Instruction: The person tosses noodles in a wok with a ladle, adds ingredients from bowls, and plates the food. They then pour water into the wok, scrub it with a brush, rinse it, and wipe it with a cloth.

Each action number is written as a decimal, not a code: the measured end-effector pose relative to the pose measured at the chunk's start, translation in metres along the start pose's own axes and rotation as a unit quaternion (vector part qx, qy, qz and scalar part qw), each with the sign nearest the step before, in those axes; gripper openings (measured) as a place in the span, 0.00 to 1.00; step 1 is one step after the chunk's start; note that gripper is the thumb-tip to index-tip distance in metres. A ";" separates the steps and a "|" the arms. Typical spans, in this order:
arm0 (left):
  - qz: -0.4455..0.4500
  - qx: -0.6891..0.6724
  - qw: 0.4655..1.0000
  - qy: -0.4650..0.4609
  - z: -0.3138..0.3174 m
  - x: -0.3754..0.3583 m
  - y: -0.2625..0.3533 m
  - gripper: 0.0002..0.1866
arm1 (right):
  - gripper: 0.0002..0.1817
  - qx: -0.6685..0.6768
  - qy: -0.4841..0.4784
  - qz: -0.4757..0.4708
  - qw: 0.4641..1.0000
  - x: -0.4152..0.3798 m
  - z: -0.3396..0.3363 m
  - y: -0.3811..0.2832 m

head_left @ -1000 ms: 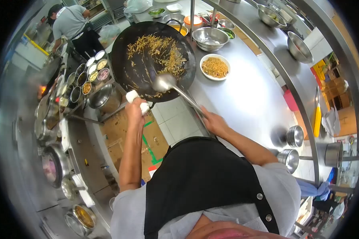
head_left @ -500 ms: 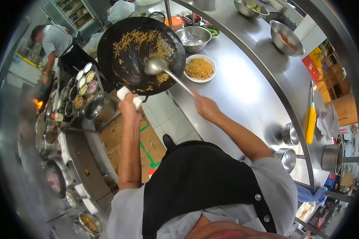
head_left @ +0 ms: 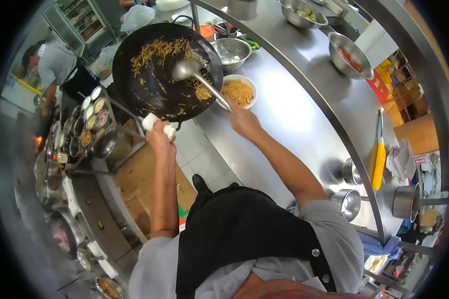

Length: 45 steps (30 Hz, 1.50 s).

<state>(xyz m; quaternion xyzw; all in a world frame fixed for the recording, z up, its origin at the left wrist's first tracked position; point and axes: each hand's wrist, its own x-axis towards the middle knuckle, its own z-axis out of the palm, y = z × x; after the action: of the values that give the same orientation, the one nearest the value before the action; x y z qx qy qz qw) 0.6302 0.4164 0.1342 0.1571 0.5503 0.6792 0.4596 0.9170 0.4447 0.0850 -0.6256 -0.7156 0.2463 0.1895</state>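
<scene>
My left hand (head_left: 159,136) is closed round a white cloth (head_left: 150,121) at the near rim of a large black wok (head_left: 144,92). Brown noodles (head_left: 157,51) lie scattered inside the wok, mostly toward its far side. In my right hand (head_left: 245,122) is the handle of a metal ladle (head_left: 186,70), whose bowl is over the middle of the wok. A white plate (head_left: 255,96) of noodles (head_left: 237,91) stands on the steel counter just right of the wok, partly behind the ladle handle and my right hand.
Steel bowls (head_left: 231,52) stand beyond the plate. A curved metal rail (head_left: 304,89) crosses above the steel counter (head_left: 284,124). Pots and small containers (head_left: 101,118) stand at the left. A co-worker (head_left: 60,65) is farther left, near a flame (head_left: 38,142). A yellow-handled tool (head_left: 378,167) lies right.
The view has shifted, so most things sit lower or farther left. My right hand and the ladle have come nearer the plate, partly covering it. Both hands keep their hold.
</scene>
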 end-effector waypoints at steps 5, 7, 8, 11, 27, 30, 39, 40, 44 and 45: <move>-0.034 0.015 0.999 0.008 -0.017 0.033 -0.005 0.04 | 0.35 -0.178 -0.050 -0.032 0.982 -0.058 -0.045 0.111; -0.041 0.018 0.999 0.016 -0.010 0.030 -0.007 0.05 | 0.34 -0.169 -0.033 -0.020 0.985 -0.026 -0.080 0.067; -0.029 0.013 0.999 0.017 -0.008 0.030 -0.013 0.05 | 0.34 -0.143 -0.002 -0.037 0.989 -0.002 -0.083 0.054; -0.008 -0.003 1.000 0.020 -0.001 0.026 -0.031 0.08 | 0.34 -0.091 0.046 -0.036 0.994 0.058 -0.079 0.019; 0.045 -0.023 0.997 0.055 0.045 0.033 -0.053 0.12 | 0.36 -0.221 -0.004 0.022 0.975 -0.071 -0.109 0.132; 0.047 -0.031 0.997 0.057 0.040 0.027 -0.052 0.11 | 0.33 -0.172 0.028 0.017 0.985 -0.078 -0.124 0.132; -0.009 -0.041 0.998 0.035 0.011 0.007 -0.027 0.10 | 0.30 -0.075 0.035 -0.080 0.993 0.064 -0.107 0.003; -0.006 -0.041 0.998 0.037 0.011 0.003 -0.024 0.10 | 0.31 -0.079 0.043 -0.083 0.992 0.078 -0.096 -0.011; 0.017 -0.048 0.998 0.026 0.018 -0.006 -0.009 0.10 | 0.33 -0.109 0.046 -0.098 0.988 0.086 -0.051 -0.007; 0.026 -0.054 0.998 0.021 0.020 -0.004 -0.005 0.11 | 0.33 -0.127 0.033 -0.083 0.988 0.078 -0.048 0.002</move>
<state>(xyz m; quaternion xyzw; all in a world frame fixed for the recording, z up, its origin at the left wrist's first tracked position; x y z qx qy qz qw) 0.6491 0.4251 0.1377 0.1315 0.5178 0.7229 0.4382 0.9346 0.5274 0.1196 -0.5904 -0.7842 0.1160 0.1518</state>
